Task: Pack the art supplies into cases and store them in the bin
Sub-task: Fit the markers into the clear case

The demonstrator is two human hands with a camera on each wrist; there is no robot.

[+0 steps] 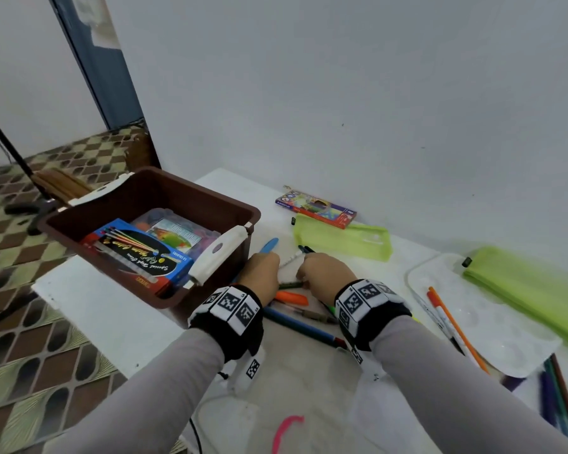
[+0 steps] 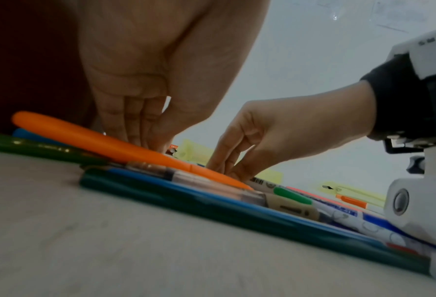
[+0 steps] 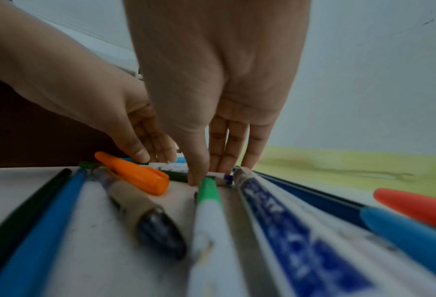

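Both hands reach down into a loose heap of pens [image 1: 292, 283] on the white table, between the brown bin [image 1: 250, 215] and a green zip case [image 1: 341, 241]. My left hand [image 1: 263, 268] [image 2: 148, 140] closes fingertips and thumb on pens at the heap's left end, and a blue marker [image 1: 270, 245] sticks out beyond it. My right hand [image 1: 322, 268] [image 3: 211, 174] pinches a white pen [image 3: 220, 176] lying crosswise, thumb beside a green-capped pen [image 3: 208, 193]. An orange marker [image 1: 291, 298] [image 3: 135, 174] lies loose under the wrists. The bin holds boxed art sets [image 1: 138, 253].
A coloured-pencil box [image 1: 315, 208] lies by the wall. A white paint palette [image 1: 492, 326] with two markers on it and a second green case [image 1: 522, 283] sit to the right. More pencils [image 1: 558, 388] lie at the right edge, and a pink curved thing [image 1: 286, 430] lies near me.
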